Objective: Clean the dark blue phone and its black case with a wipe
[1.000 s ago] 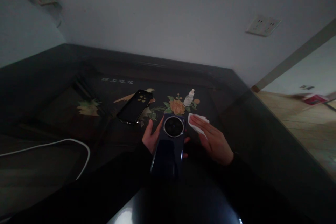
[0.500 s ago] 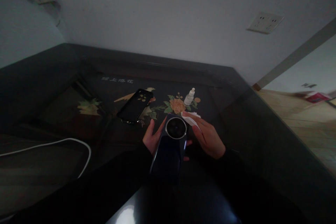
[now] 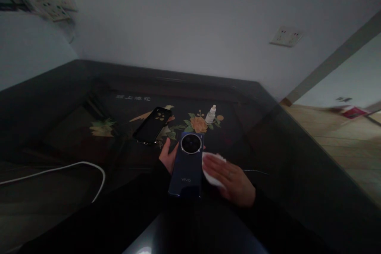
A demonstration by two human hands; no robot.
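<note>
A dark blue phone (image 3: 187, 168) with a big round camera ring faces me back side up. My left hand (image 3: 168, 156) grips it from the left and beneath, most of its fingers hidden behind it. At the phone's right edge, my right hand (image 3: 233, 180) presses a white tissue (image 3: 212, 176) under its fingers; that hand is slightly blurred. Beyond the phone, to the left, lies a black phone case (image 3: 153, 126). A small white dropper bottle (image 3: 210, 116) stands upright behind the right hand.
The dark tabletop (image 3: 247, 127) carries a printed flower design and meets the wall at the back. A white cable (image 3: 74, 164) curves across the left side. Wall sockets (image 3: 286, 36) sit above the table's right part.
My right hand has moved down along the phone's right side with the tissue. The phone has turned more upright in view, showing its lettering. The camera view has shifted slightly.
</note>
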